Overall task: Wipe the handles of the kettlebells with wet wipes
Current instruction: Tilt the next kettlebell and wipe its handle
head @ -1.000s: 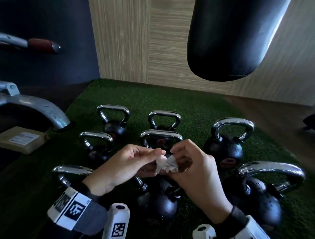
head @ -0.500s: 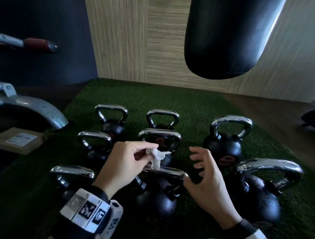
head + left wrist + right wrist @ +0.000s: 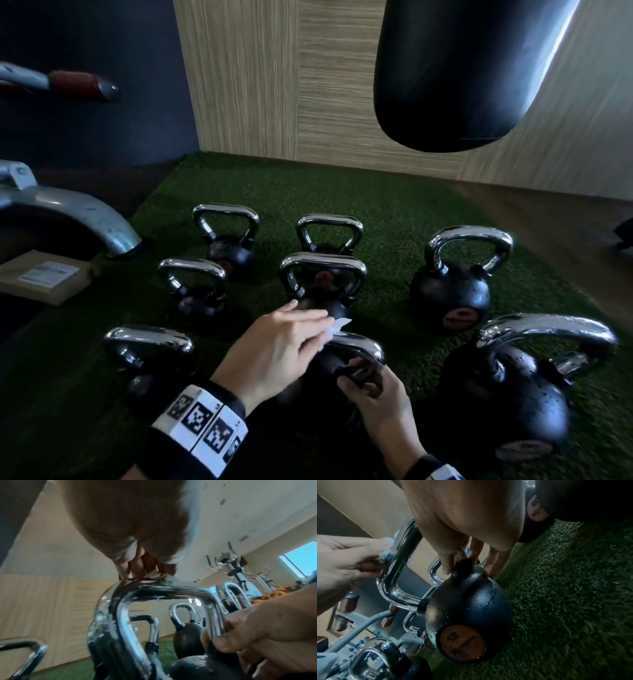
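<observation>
- Since half a second ago, the right hand [image 3: 378,394] has dropped from hovering open beside the kettlebells to the near middle kettlebell [image 3: 467,614], and the left hand [image 3: 274,349] has brought the wipe [image 3: 337,325] down onto that kettlebell's handle [image 3: 359,344].
- A second ago both hands held the wipe between them above the weights; now only the left has it.
- Left hand: palm down, wrist raised, fingers reaching forward over the top bar of the handle. Its grip is closed on the wipe, which is pinched at the fingertips and pressed against the chrome; a white corner sticks out past the fingers.
- In the left wrist view, the fingertips [image 3: 137,570] sit right on top of the handle with the crumpled wipe under them.
- Right hand: lower and nearer, fingers curled round the right leg of the handle where it meets the black ball, thumb across the front. Its grip is closed on the handle.
- The right wrist view shows three fingers [image 3: 447,563] pointing down to the joint, and water drops on the ball.
- This kettlebell stands on the green turf [image 3: 394,212] in the front row, between another at left [image 3: 147,359] and a bigger one at right [image 3: 513,394].
- Five more kettlebells stand behind, untouched.
- A black punching bag [image 3: 462,68] hangs above right.
</observation>
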`<state>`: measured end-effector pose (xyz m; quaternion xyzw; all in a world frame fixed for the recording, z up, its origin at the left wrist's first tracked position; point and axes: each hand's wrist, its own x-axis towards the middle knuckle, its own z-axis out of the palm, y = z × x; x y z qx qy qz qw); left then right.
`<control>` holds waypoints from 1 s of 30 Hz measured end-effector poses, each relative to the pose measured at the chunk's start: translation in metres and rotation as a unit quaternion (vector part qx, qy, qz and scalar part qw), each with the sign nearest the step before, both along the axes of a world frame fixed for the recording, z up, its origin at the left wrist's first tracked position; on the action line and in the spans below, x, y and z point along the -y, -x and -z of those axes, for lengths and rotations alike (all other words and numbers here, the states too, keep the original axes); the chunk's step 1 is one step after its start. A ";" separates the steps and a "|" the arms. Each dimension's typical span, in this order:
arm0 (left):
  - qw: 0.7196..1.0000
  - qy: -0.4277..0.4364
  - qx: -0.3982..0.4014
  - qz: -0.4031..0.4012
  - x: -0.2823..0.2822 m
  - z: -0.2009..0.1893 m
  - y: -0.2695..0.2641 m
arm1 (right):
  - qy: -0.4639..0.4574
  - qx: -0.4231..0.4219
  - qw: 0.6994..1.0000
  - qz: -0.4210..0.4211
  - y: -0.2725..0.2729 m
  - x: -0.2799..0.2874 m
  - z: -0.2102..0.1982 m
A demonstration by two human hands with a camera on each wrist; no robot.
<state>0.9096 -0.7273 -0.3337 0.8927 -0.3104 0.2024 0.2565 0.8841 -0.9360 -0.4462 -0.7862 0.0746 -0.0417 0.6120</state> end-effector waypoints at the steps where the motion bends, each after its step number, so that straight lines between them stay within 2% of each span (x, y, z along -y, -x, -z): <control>1: 1.000 0.024 0.004 -0.011 -0.008 0.002 -0.001 | 0.002 0.004 1.000 0.004 0.001 -0.001 0.001; 4: 0.993 0.112 -0.004 -0.037 -0.027 0.010 0.001 | 0.002 0.011 1.000 0.011 0.004 0.001 0.002; 7: 0.997 0.071 0.028 -0.012 -0.024 0.021 0.010 | 0.013 0.013 1.000 0.004 0.006 0.001 0.003; 9: 0.996 0.081 0.035 -0.011 -0.022 0.027 0.010 | 0.015 0.019 1.000 0.005 0.007 0.001 0.002; 14: 0.965 0.234 0.000 -0.115 -0.040 0.035 0.014 | 0.020 0.023 0.999 0.015 0.008 0.000 0.000; 19: 0.945 0.298 -0.066 -0.115 -0.050 0.049 0.018 | 0.023 0.022 0.999 0.015 0.008 0.001 0.002; 21: 0.929 0.331 -0.122 -0.109 -0.054 0.055 0.017 | 0.018 0.026 0.999 0.015 0.008 0.000 0.001; 24: 0.879 0.406 -0.228 -0.102 -0.055 0.061 0.018 | 0.031 0.029 0.999 0.018 0.008 -0.001 0.001; 27: 0.869 0.431 -0.221 -0.101 -0.054 0.065 0.023 | 0.035 0.031 0.999 0.016 0.008 -0.001 0.001; 30: 0.843 0.462 -0.253 -0.106 -0.052 0.074 0.024 | 0.045 0.032 0.998 0.009 0.007 0.003 0.001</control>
